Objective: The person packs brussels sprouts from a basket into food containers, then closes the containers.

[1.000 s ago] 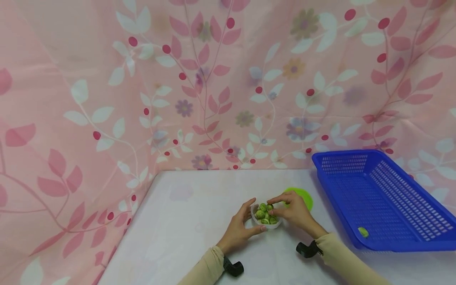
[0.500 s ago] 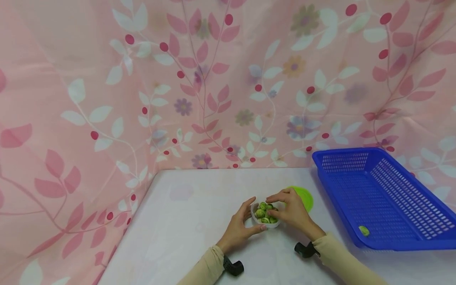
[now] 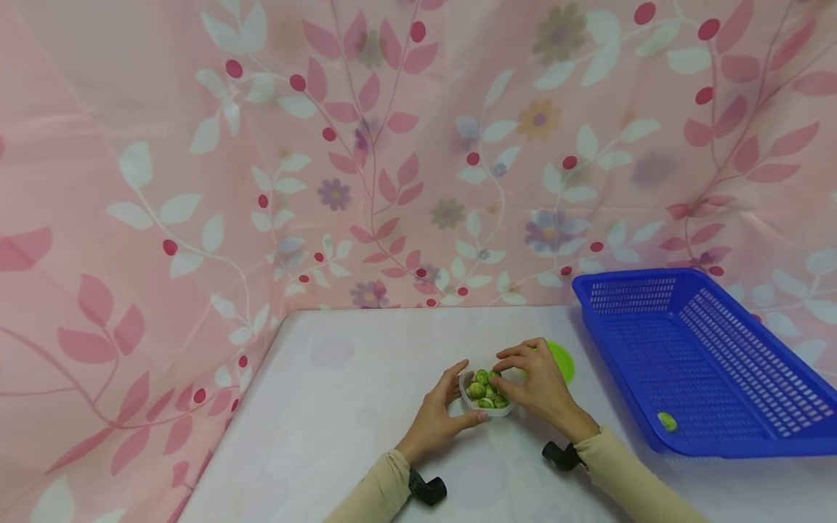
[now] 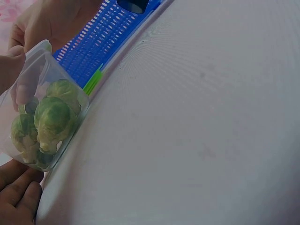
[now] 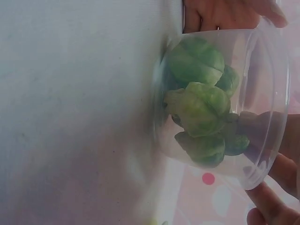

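Observation:
A small clear plastic tub [image 3: 492, 412] stands on the white table, filled with several green Brussels sprouts [image 3: 477, 390]. My left hand [image 3: 437, 418] grips the tub from the left, thumb at the near side and fingers round the far side. Over the tub's right rim is my right hand [image 3: 539, 381]. Its thumb reaches inside and touches a sprout [image 5: 236, 143], while the other fingers stay spread apart above and past the rim. Through the clear wall, larger sprouts [image 4: 54, 117] show packed at the bottom.
Behind my right hand lies a bright green round lid [image 3: 561, 362]. A large blue slotted basket [image 3: 693, 363] stands at the right, with one Brussels sprout [image 3: 667, 421] in its near left corner. A pink floral curtain [image 3: 392, 181] hangs behind the table.
My right hand's fingers have lifted and spread away from the thumb at the tub's right side. The left hand keeps its grip, and the tub stays in place.

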Demonstrator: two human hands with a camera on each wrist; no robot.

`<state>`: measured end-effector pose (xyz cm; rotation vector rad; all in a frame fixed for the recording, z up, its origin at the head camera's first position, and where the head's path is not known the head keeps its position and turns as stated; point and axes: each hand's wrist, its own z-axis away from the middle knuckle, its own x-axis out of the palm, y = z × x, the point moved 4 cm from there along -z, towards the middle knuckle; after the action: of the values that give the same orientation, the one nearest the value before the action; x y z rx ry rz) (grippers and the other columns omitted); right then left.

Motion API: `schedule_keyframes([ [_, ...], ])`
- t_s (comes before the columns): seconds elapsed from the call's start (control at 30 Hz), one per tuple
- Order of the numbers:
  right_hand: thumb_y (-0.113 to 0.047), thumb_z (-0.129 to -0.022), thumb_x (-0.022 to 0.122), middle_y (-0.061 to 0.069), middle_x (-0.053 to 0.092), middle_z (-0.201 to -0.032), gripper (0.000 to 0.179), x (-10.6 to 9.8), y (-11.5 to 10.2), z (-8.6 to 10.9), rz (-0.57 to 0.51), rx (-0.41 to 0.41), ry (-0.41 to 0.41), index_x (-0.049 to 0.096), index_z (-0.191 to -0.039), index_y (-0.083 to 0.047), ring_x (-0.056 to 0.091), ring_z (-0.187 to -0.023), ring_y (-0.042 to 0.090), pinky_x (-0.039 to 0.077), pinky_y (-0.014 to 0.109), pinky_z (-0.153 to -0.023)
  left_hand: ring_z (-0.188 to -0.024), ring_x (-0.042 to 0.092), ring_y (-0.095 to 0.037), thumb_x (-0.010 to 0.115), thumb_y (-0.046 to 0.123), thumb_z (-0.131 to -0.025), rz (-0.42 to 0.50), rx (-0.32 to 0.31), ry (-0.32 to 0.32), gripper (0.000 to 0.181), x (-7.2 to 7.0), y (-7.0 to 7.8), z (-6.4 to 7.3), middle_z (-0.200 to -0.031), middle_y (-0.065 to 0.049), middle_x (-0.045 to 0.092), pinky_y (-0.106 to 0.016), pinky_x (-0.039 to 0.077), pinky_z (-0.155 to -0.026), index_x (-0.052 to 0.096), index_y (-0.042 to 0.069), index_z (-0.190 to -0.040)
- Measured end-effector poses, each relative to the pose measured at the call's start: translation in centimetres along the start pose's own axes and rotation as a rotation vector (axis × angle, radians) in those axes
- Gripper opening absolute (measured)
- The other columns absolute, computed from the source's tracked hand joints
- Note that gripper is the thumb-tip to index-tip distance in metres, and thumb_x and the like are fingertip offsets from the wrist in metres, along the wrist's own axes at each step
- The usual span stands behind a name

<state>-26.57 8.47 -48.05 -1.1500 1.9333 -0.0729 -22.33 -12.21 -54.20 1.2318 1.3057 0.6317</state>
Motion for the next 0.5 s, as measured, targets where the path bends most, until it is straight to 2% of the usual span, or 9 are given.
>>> schedule_keyframes([
  [0.27,-0.016,-0.071,0.099,0.013,0.080,-0.111,0.029,0.30,0.32,0.14,0.020,0.051,-0.060,0.085,-0.095,-0.010,0.059,-0.106,0.033,0.053,0.051,-0.089,-0.148,0.053,-0.029,0.083,0.031,-0.095,-0.009,-0.004,0.002,0.090,-0.04,-0.13,0.02,-0.161,-0.012,0.051,-0.045,0.048,-0.123,0.030,0.021,-0.167],
  [0.5,-0.019,-0.073,0.099,0.009,0.081,-0.113,0.030,0.51,0.74,0.25,0.001,0.141,-0.107,0.085,-0.099,-0.012,0.059,-0.106,0.029,0.052,0.047,-0.087,-0.148,0.053,-0.029,0.083,0.031,-0.095,-0.006,0.001,0.001,0.091,0.04,-0.11,-0.03,-0.161,-0.012,0.051,-0.045,0.048,-0.123,0.030,0.019,-0.168],
])
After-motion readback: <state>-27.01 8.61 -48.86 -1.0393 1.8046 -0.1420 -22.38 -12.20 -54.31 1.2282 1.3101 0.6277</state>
